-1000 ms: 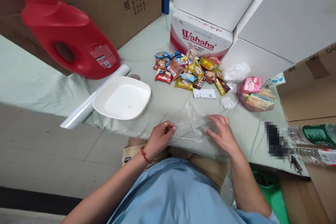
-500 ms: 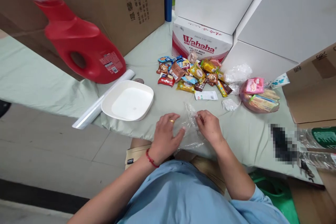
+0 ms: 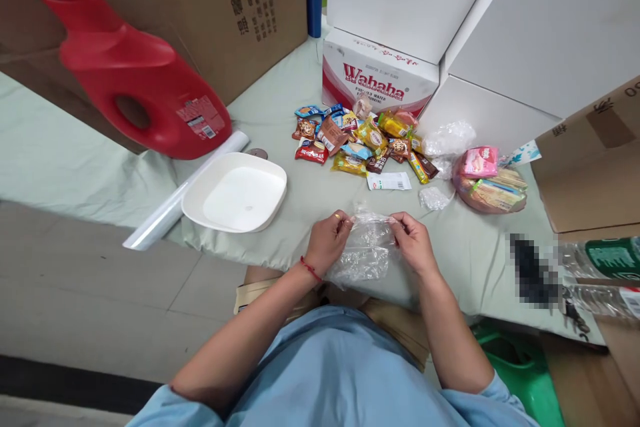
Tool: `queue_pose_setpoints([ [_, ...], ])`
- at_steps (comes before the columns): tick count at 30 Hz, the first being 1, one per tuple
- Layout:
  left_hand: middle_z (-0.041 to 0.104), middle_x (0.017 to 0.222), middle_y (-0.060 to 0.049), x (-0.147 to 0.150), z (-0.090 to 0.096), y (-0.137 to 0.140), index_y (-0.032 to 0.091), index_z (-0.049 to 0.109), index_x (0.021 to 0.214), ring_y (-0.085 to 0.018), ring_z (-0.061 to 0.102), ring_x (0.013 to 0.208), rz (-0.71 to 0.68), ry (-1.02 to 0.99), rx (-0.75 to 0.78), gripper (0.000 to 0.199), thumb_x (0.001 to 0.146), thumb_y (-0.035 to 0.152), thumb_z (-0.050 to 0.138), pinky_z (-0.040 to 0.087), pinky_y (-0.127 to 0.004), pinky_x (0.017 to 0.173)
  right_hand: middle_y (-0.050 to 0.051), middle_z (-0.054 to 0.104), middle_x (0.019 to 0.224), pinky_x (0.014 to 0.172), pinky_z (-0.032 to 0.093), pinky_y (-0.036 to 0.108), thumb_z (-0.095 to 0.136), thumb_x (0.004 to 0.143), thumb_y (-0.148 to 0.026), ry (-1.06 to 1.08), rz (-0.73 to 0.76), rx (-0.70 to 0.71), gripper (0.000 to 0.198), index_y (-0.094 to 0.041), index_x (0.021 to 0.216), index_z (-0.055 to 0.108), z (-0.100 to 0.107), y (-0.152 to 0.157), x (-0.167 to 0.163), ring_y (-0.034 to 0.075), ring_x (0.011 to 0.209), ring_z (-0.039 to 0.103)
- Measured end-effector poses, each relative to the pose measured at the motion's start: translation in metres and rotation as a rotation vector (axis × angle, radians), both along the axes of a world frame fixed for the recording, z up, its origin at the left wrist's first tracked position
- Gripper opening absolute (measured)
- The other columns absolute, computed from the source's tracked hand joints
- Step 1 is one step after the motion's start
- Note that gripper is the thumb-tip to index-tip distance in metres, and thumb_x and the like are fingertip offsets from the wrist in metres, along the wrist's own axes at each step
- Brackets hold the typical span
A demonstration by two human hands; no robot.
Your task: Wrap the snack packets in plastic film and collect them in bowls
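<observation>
The left hand [image 3: 329, 240] pinches 1 corner of a clear plastic film [image 3: 367, 259], with thumb and finger pressed close together. The right hand [image 3: 414, 240] has a similar narrow grip on the opposite side. The film, which may be a bag, is between the 2 hands, at the near edge of the table, in the middle of the scene. Its far edge is drawn almost straight, so I judge this part as done; the nearer part is wrinkled, and its smoothing seems to be left. I cannot tell if the film has an open mouth.

At the far left stands a red jug [image 3: 165, 93]. In front of it lies a shiny roll [image 3: 185, 193], and just to the right of this roll is a white dish [image 3: 235, 200]. Beyond the hands, a heap of wrapped snacks [image 3: 345, 143] lies loose before a Wahaha box [image 3: 380, 80]. To the right are crumpled plastic [image 3: 450, 139] and a bowl [image 3: 463, 197] of snack packets; 2 clear bottles [image 3: 613, 259] lie at the right edge.
</observation>
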State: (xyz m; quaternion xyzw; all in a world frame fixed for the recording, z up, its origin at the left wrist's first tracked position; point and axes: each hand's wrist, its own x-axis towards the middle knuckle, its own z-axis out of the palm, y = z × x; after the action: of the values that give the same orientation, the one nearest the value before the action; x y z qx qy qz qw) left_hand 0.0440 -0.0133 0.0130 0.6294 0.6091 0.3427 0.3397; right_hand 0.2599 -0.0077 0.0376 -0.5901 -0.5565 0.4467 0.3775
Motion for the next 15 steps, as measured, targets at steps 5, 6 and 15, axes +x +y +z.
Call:
queue_pose_setpoints([
  [5,0.038,0.056,0.005,-0.019,-0.001,0.008,0.022,0.040,0.063,-0.012,0.040,0.055,0.064,-0.029,0.029,0.043,0.097,0.048,0.043,0.026,-0.028,0.060,-0.007,0.049,0.055,0.049,0.034,0.024,0.067,0.086,-0.056,0.081,-0.123,-0.044,0.036,-0.021,0.085,0.065,-0.013,0.000,0.011,0.011,0.049,0.043],
  [6,0.037,0.055,0.005,-0.022,-0.001,0.009,0.022,0.039,0.063,-0.012,0.039,0.055,0.082,-0.039,0.024,0.043,0.096,0.048,0.044,0.026,-0.028,0.060,-0.007,0.048,0.055,0.049,0.034,0.024,0.067,0.086,-0.056,0.084,-0.133,-0.053,0.036,-0.021,0.085,0.064,-0.015,0.000,0.014,0.011,0.049,0.042],
  [15,0.034,0.054,0.006,-0.018,-0.001,0.003,0.022,0.035,0.060,-0.011,0.037,0.053,-0.025,-0.081,0.014,0.041,0.095,0.044,0.043,0.026,-0.027,0.059,0.011,0.067,0.119,0.095,0.053,0.043,0.069,0.091,-0.051,-0.448,0.202,0.296,0.042,-0.025,0.123,0.069,-0.011,0.002,0.030,0.028,0.111,0.061],
])
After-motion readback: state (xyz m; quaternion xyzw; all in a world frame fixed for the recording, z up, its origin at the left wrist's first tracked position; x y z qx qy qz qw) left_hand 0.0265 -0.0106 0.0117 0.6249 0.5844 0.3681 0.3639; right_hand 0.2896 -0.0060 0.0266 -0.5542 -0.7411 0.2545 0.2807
